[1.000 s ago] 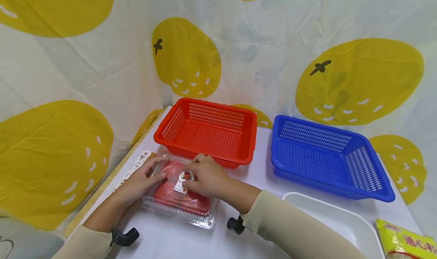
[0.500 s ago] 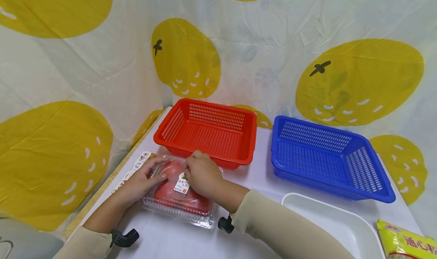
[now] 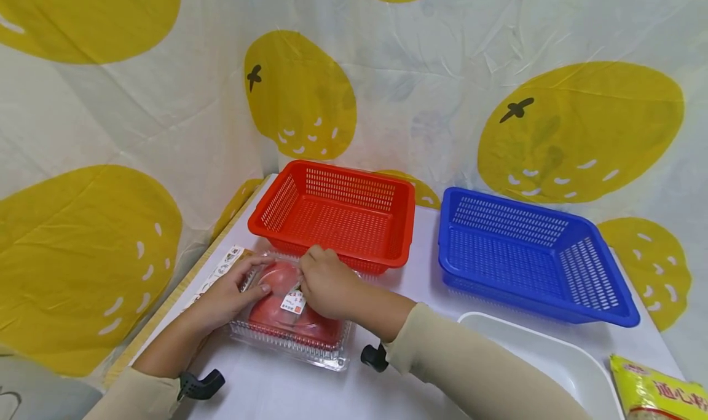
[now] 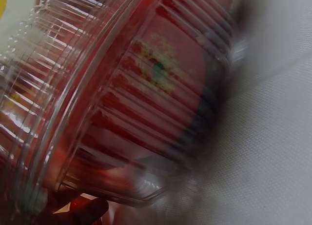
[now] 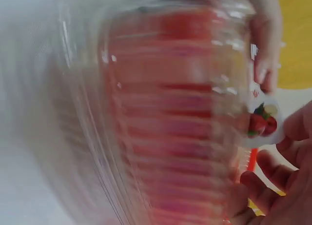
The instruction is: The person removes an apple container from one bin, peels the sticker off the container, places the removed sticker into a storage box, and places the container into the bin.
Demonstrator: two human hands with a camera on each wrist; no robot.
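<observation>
A: While you've got both hands on it, rundown, big to small. White table [image 3: 310, 389], smooth top. Blue basket [image 3: 531, 257] and red basket [image 3: 337, 214], rigid perforated plastic, both standing side by side at the back. White tray [image 3: 558, 361] near your right sleeve, yellow packet [image 3: 658, 392] at the corner.

B: And the box?

A: Clear clamshell box [image 3: 290, 321] sits on the table just in front of the red basket, tomatoes [image 3: 276, 278] inside. Thin ribbed plastic, glossy. I'd judge it light, flexy and a bit slippery; the lid will dent if you squeeze, and the fruit bruises.

B: Where do you want the grip?

A: Take it by the stiffer ribbed rim on the two short sides, not the domed lid.

B: Hands now?

A: Your left hand [image 3: 229, 291] rests on the left end of the lid, fingers fairly straight, thumb pressing the top. Your right hand [image 3: 326, 285] is curled, fingertips pinching at the small label [image 3: 293, 302] on the lid.
</observation>
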